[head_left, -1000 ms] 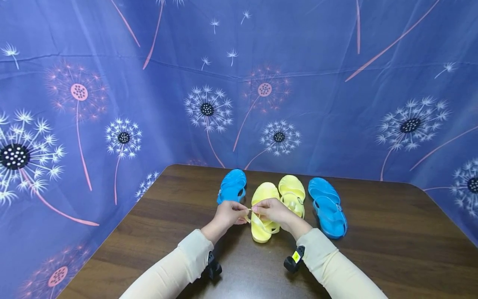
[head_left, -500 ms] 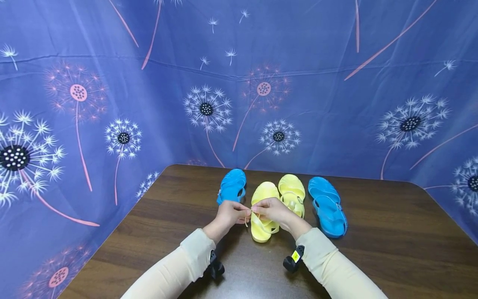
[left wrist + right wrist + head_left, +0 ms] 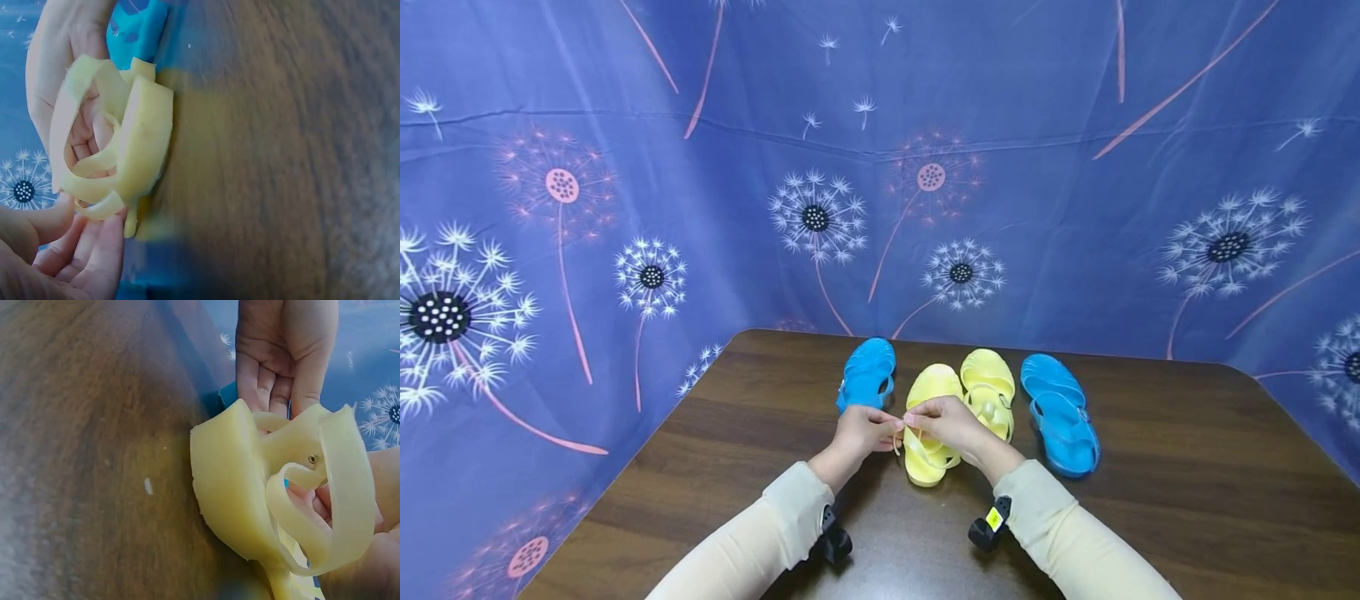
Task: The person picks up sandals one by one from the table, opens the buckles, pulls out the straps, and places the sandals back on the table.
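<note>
The left yellow sandal (image 3: 927,473) lies on the table, its heel toward me. At its left side, my left hand (image 3: 859,433) pinches the end of the thin ankle strap (image 3: 103,207) between thumb and fingers. My right hand (image 3: 951,423) pinches at the sandal's side close to the left fingertips, where the strap fastens. The fastening itself is hidden by the fingers. A short strap tip hangs below the left fingers. In the right wrist view the sandal's heel (image 3: 225,481) and looped straps (image 3: 353,494) stand between both hands.
Beside it is a second yellow sandal (image 3: 987,379), partly behind my right hand. A blue sandal (image 3: 869,367) lies at the left and another blue sandal (image 3: 1062,417) at the right. The wooden table (image 3: 1187,467) ends at a patterned blue cloth (image 3: 1060,250).
The fingertips have drawn slightly closer together at the sandal's side. The strap tip below my left hand now hangs more steeply downward. The sandals stay in place.
</note>
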